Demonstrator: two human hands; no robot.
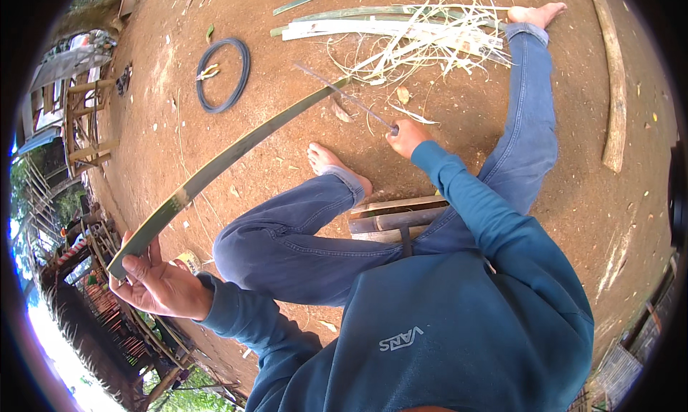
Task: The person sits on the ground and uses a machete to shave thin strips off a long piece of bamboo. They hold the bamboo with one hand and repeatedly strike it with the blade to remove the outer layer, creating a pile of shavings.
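- I see the left hand [168, 286] pinching the near end of the strip [215, 166], thumb against fingers.
- The strip, long and green, slants from that hand up and right across the bare ground [287, 211]; its far end meets the edge of the shavings [444, 43].
- I see the right hand [410, 137] wrapped around the handle of the knife [369, 111].
- The thin blade crosses the strip close to its far end; from here I cannot tell whether they touch.
- The shavings lie tangled over the slats [308, 30], beside the right foot [537, 15].
- The left foot [330, 159] is planted below the blade.
- I have a dark coil [244, 75] left of the slats and a pole [613, 96] at far right.
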